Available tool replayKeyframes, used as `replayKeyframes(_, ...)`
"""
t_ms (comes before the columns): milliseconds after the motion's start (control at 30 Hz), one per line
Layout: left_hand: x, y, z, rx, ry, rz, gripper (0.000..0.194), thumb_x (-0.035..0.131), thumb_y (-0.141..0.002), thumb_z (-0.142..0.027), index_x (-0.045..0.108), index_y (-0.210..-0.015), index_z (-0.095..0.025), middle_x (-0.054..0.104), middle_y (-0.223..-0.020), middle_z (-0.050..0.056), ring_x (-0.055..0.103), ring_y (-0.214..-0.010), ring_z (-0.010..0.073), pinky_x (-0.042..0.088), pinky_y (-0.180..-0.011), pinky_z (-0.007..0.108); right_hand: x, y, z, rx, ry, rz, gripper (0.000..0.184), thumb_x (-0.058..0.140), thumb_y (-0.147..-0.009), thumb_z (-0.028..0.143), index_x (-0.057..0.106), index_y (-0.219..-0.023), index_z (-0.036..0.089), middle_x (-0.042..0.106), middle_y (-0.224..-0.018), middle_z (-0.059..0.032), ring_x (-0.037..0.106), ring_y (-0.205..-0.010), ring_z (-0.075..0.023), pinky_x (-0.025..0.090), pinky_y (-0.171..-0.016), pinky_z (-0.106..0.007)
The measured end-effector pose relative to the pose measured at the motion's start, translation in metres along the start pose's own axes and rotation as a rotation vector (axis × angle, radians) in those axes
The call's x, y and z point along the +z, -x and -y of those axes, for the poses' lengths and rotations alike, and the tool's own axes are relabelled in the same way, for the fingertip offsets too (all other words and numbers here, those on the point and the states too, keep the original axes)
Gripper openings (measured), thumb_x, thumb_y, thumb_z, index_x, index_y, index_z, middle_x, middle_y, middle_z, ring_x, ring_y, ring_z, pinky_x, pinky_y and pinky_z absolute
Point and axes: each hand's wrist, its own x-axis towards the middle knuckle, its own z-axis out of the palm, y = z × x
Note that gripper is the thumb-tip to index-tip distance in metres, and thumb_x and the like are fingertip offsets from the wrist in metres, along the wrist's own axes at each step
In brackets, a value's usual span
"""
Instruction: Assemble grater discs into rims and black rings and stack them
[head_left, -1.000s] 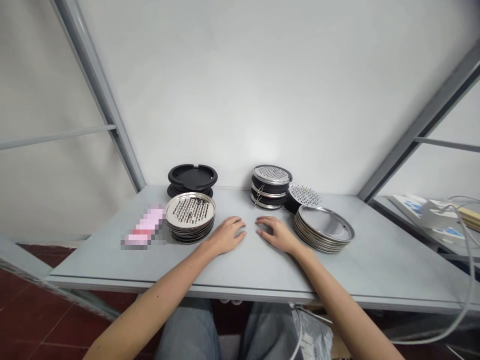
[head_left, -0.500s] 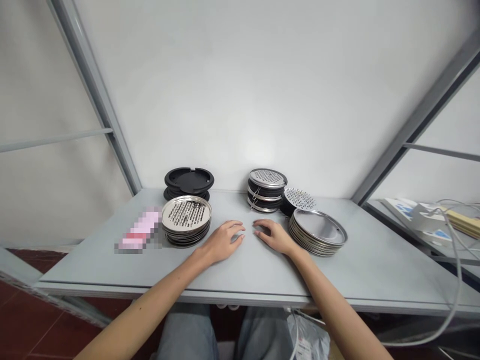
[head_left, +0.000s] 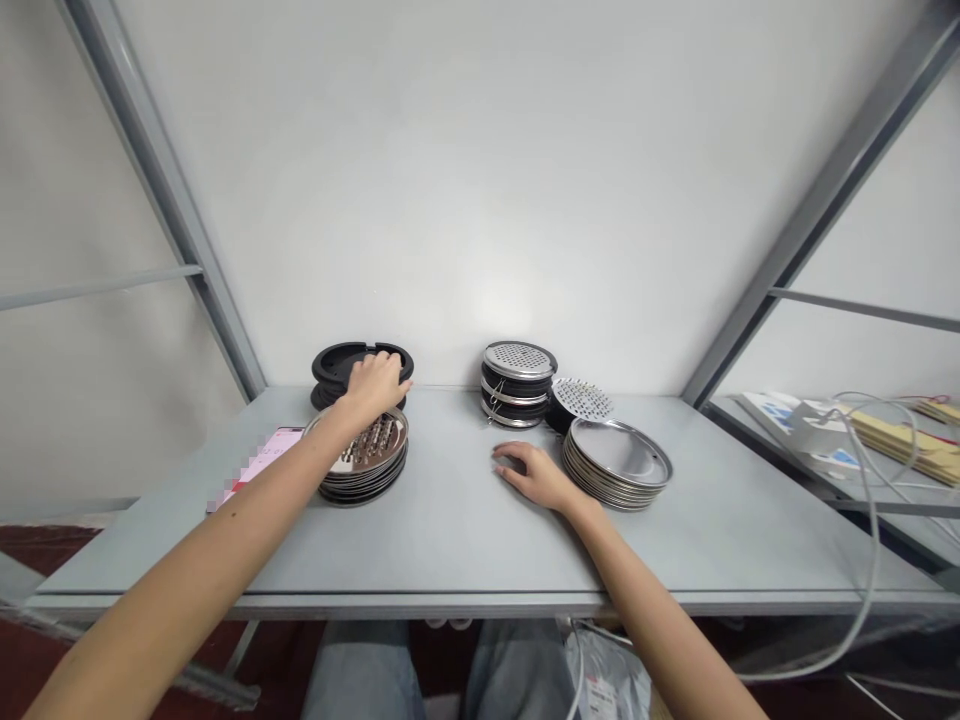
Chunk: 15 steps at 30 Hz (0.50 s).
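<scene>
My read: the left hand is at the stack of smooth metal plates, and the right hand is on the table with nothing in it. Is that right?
Not quite: the left hand is at the stack of black round parts, not the smooth metal plates, as the head view shows. The right hand is on the table with nothing in it.

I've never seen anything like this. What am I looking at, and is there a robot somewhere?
No robot here: these are a person's two bare hands, seen by one camera worn on the head, looking forward and down. On the grey table stand stacked black dishes, metal grater plates, a tied grater pile, a black-sided grater and smooth metal discs. The left hand is over the black dishes; whether it grips one is unclear. The right hand is on the table, holding nothing.
</scene>
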Motion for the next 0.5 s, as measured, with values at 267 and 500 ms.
replayKeyframes(267,0.014,0.008,0.004,0.085,0.041,-0.146,0.036,0.055,-0.087,-0.031,0.056,-0.118,-0.012,0.056,-0.124,0.018,0.05,-0.118,0.035,0.042,-0.095,0.047,-0.001,-0.001,0.002,-0.013,0.008,0.001,0.026,0.057,-0.085,0.028,0.066,-0.107,0.017,0.068,-0.113,-0.0111,0.062,-0.107,-0.0241,0.047,-0.096,-0.041)
replayKeyframes(500,0.034,0.072,-0.054,0.743,0.463,-0.093,0.033,0.052,-0.091,-0.031,0.059,-0.12,-0.017,0.054,-0.132,0.013,0.055,-0.117,0.0256,0.044,-0.1,0.039,-0.006,0.001,0.009,0.017,-0.018,-0.115,0.023,0.052,-0.088,0.028,0.068,-0.1,0.019,0.072,-0.101,-0.0089,0.066,-0.095,-0.0238,0.051,-0.087,-0.038)
